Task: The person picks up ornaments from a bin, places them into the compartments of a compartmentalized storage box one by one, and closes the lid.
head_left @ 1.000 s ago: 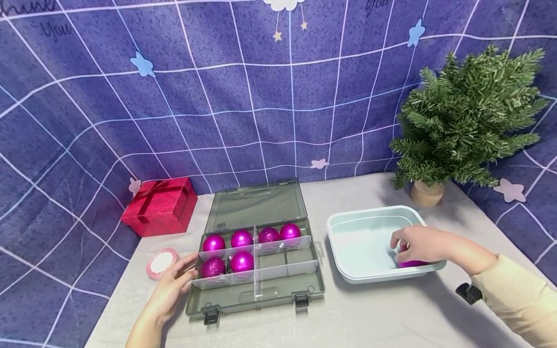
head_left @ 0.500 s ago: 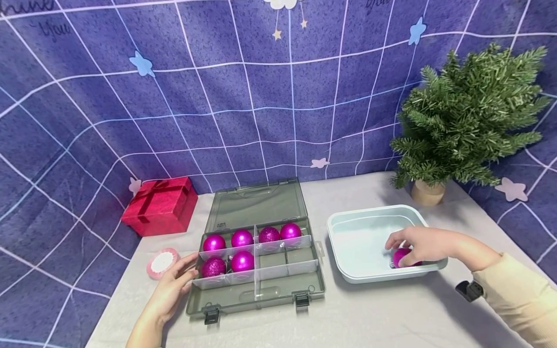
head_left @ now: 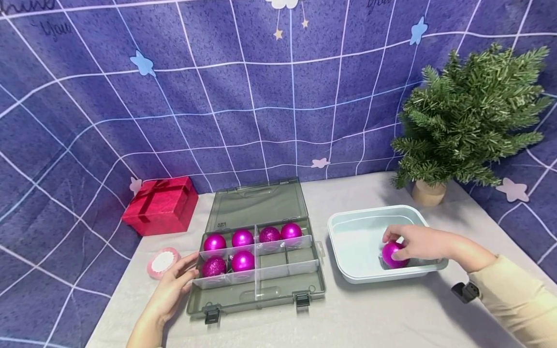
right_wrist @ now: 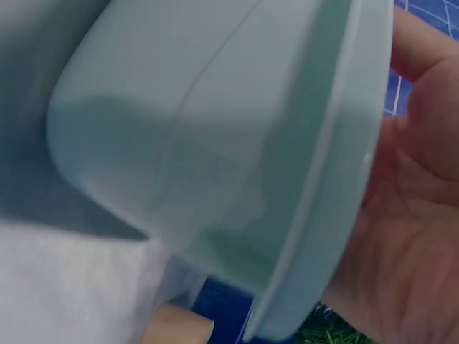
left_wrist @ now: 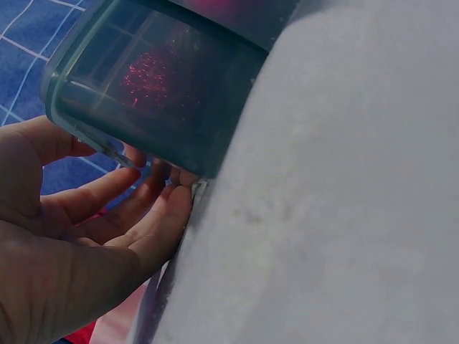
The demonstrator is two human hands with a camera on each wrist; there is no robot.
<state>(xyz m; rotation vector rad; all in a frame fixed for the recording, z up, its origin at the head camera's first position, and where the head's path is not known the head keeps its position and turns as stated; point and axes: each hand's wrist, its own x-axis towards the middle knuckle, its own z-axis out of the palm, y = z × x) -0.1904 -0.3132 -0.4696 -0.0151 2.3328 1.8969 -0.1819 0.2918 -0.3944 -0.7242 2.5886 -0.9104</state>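
Observation:
In the head view, my right hand [head_left: 424, 241] holds a shiny magenta Christmas bauble [head_left: 388, 254] between thumb and fingers, low inside the pale blue tub [head_left: 337, 256]. The tub's wall [right_wrist: 179, 136] hides those fingertips in the right wrist view. At the left side of a smoky see-through divider box [head_left: 285, 286], my left hand [head_left: 167, 292] touches the edge with loosely bent fingers. Its lid [head_left: 256, 208] lies back. Magenta baubles, some glittery like the front-left one [head_left: 213, 267], fill the back row and the left of the middle row.
Beside my left hand lies a pink ribbon roll [head_left: 170, 253]. Behind it sits a red gift box [head_left: 163, 208]. A small artificial Christmas tree [head_left: 467, 121] stands behind the tub at the right. A blue gridded cloth [head_left: 270, 106] hangs at the back.
My right hand has shifted slightly left inside the tub with the bauble, which shows more now. The left hand stays at the divider box.

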